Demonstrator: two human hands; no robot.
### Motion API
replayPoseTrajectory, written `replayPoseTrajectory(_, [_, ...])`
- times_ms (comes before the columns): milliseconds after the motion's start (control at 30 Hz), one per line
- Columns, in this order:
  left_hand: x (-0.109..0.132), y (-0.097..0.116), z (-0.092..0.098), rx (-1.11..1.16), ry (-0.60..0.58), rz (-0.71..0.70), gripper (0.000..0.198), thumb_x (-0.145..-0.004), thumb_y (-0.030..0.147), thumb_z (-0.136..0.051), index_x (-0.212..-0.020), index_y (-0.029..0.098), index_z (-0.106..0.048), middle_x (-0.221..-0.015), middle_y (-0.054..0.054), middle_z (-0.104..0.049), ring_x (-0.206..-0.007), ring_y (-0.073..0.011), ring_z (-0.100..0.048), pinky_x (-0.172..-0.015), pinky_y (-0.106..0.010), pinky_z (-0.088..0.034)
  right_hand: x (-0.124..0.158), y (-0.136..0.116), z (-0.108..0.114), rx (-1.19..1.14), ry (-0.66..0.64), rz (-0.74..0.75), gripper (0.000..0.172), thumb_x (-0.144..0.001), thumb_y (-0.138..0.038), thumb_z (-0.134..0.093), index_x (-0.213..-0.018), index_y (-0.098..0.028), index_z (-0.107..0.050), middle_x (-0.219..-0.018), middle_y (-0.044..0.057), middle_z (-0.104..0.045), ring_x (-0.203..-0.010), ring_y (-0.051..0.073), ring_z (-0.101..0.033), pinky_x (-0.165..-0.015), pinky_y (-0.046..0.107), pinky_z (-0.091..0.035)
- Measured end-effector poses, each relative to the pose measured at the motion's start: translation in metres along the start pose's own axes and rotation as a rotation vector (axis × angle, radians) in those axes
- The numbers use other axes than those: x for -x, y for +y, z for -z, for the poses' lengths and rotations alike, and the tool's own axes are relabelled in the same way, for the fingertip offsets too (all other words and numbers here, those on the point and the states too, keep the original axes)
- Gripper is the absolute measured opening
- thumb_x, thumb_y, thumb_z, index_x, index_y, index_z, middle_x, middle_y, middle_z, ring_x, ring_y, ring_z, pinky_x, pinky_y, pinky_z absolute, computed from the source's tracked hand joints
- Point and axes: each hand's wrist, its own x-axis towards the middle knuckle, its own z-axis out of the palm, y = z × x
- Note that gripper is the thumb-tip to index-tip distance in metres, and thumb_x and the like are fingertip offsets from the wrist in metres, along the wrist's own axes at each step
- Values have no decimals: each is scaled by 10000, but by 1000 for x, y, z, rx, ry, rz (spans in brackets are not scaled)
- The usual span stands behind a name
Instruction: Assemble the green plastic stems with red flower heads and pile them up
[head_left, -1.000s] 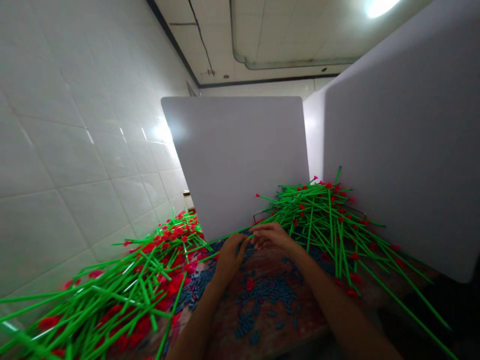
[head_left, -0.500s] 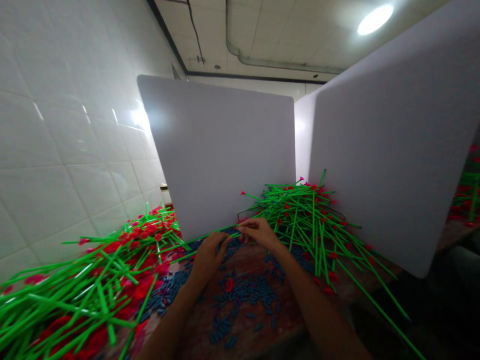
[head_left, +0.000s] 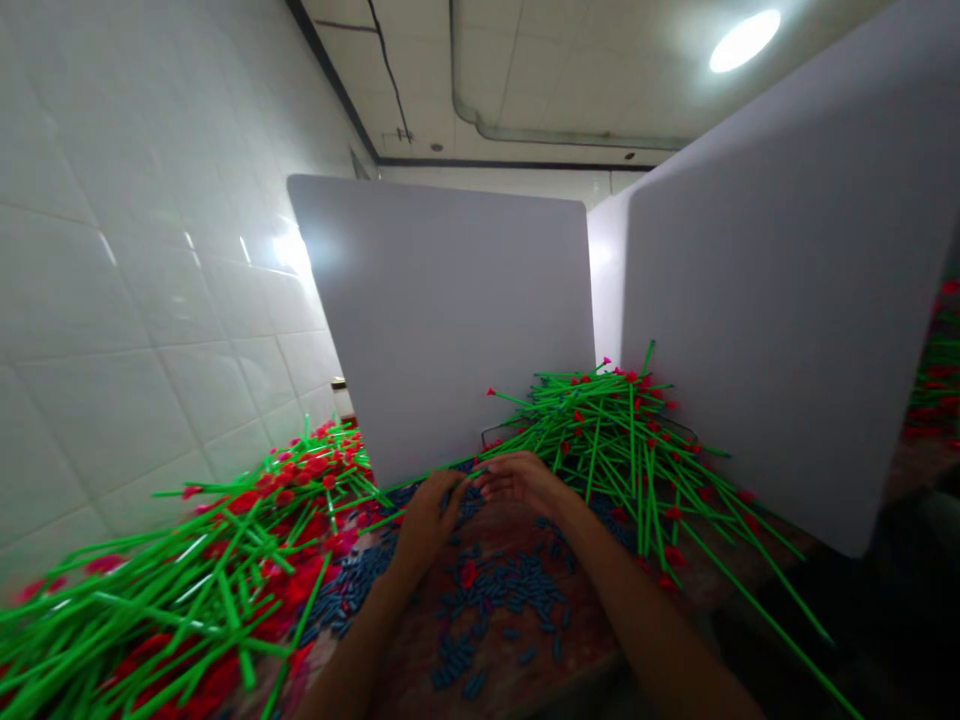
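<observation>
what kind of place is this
It looks like a hand-assembly workstation, perhaps in a small workshop or factory. White divider panels screen off a bench beside a white tiled wall, and the bench holds heaps of green stems with red tips and scattered small blue pieces.

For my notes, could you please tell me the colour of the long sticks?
The long sticks show bright green in the head view.

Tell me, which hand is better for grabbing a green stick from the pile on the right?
Probably the right hand: it lies nearer the pile of green sticks, and its fingers come close to the sticks' ends. The left hand sits farther from that pile.
</observation>
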Motion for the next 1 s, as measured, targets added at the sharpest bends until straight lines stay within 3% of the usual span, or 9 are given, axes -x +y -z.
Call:
replayPoseTrajectory(167, [6,-1,-3,-1,10,-15,294,-910,373,-397,-886,183,-620,-875,-49,-648,-847,-173,-578,-786,-303,-457,0,10,5,-88,14,-53,217,-726,-188,-634,-909,-79,-676,-896,132,-715,-790,183,-686,-805,329,-532])
replayPoseTrajectory(600, [10,1,-4,-108,-128,-13,307,-924,350,-371,-885,177,-622,-846,-51,-615,-825,-174,-521,-756,-293,-398,7,14,5,-92,106,-137,150,-685,-122,-639,-827,-86,-672,-811,109,-711,-767,172,-682,-848,339,-522])
replayPoseTrajectory(800, [2,10,12,-368,-257,-142,241,-893,272,-423,-867,202,-653,-820,-64,-593,-877,-203,-483,-812,-358,-337,-1,26,10,267,221,-191,233,-659,-195,-587,-862,-124,-677,-740,77,-714,-675,200,-671,-671,335,-524])
replayPoseTrajectory(1000, [-7,31,17,-531,-365,-319,181,-786,166,-542,-916,211,-660,-992,-77,-580,-1028,-240,-441,-948,-449,-261,-10,42,17,665,130,55,159,-643,-267,-613,-664,-118,-661,-665,42,-676,-663,167,-608,-649,267,-456])
